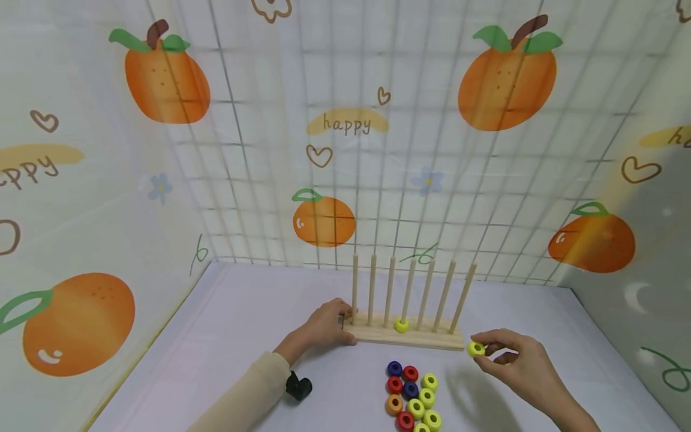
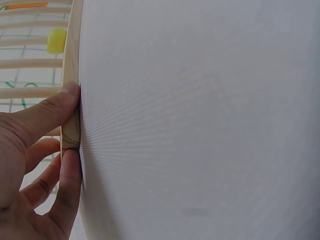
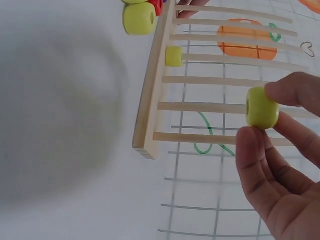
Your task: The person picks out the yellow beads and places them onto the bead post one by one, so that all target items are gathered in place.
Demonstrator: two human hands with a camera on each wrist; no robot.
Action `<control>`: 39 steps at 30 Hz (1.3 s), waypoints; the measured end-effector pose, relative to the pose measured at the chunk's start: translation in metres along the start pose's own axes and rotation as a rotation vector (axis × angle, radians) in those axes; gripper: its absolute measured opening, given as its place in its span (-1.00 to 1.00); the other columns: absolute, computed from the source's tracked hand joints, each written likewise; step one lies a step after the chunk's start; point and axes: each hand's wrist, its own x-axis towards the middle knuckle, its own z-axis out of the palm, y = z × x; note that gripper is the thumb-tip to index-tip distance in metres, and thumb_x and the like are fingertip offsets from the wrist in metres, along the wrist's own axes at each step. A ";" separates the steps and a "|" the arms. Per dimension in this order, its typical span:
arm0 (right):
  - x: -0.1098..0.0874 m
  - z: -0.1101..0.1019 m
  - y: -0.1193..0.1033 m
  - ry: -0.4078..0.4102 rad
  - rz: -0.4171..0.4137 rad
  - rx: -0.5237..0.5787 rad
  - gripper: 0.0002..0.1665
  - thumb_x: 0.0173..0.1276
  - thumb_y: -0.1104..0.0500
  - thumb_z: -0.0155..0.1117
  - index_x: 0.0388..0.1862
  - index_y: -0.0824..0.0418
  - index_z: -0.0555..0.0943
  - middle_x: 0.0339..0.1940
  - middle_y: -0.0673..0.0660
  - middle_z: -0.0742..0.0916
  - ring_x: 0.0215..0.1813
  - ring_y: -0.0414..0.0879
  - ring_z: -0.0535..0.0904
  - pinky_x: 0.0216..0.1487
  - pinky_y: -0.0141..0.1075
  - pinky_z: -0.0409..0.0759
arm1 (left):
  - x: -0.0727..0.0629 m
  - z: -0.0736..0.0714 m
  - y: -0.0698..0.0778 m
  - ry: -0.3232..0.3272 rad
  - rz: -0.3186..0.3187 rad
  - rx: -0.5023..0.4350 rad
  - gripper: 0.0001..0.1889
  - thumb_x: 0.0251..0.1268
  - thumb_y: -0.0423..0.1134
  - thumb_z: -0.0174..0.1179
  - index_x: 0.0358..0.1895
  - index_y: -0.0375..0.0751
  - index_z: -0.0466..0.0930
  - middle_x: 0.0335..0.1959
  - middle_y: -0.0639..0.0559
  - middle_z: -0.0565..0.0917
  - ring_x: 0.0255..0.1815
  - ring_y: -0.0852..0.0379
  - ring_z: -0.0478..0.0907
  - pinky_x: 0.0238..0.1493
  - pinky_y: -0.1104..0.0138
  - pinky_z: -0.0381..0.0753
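A wooden peg rack (image 1: 403, 337) with a row of several upright pegs stands on the table. One yellow bead (image 1: 402, 324) sits at the foot of its middle peg. My left hand (image 1: 327, 324) grips the left end of the base, thumb along the front edge and fingers at the end, as the left wrist view shows. Beyond the rack's right end, my right hand (image 1: 517, 366) pinches another yellow bead (image 3: 262, 108) between thumb and fingers, held up off the table. Its hole shows in the head view.
In front of the rack lies a cluster of loose beads: blue (image 1: 394, 368), red (image 1: 410, 373), orange (image 1: 394, 404) and yellow (image 1: 430, 381). A small black object (image 1: 299, 387) is beside the left forearm. Behind the table hangs a sheet with orange prints (image 1: 324, 222) over a wire grid.
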 end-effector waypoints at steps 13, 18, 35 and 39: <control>0.009 -0.006 -0.006 0.029 -0.058 -0.011 -0.61 0.00 0.38 0.60 -0.18 0.05 0.76 -0.27 -0.07 0.75 -0.33 -0.27 0.63 -0.40 -0.34 0.66 | 0.000 0.002 -0.002 0.001 0.000 0.012 -0.27 -0.10 -0.02 0.62 0.18 -0.28 0.60 0.04 0.04 0.57 0.15 -0.02 0.52 0.18 0.10 0.49; 0.011 -0.007 -0.008 0.034 -0.074 -0.012 -0.61 0.01 0.39 0.59 -0.18 0.06 0.76 -0.26 -0.07 0.76 -0.33 -0.27 0.63 -0.39 -0.34 0.66 | 0.000 0.001 -0.002 0.001 0.000 0.008 -0.28 -0.09 -0.02 0.62 0.17 -0.27 0.60 0.03 0.05 0.57 0.14 -0.02 0.52 0.18 0.10 0.49; 0.023 -0.013 -0.019 0.072 -0.132 0.004 -0.61 0.03 0.41 0.58 -0.17 0.09 0.76 -0.27 -0.08 0.76 -0.29 -0.20 0.62 -0.37 -0.38 0.66 | 0.000 0.001 -0.001 0.001 0.014 0.001 -0.28 -0.09 -0.02 0.61 0.17 -0.27 0.61 0.03 0.04 0.57 0.13 -0.01 0.52 0.17 0.11 0.49; 0.025 -0.014 -0.022 0.073 -0.140 -0.002 -0.61 0.03 0.42 0.57 -0.16 0.11 0.76 -0.27 -0.08 0.76 -0.29 -0.18 0.62 -0.37 -0.37 0.66 | -0.001 0.000 -0.002 0.004 0.017 0.003 -0.28 -0.08 -0.01 0.61 0.17 -0.28 0.61 0.03 0.03 0.57 0.13 -0.02 0.52 0.18 0.10 0.49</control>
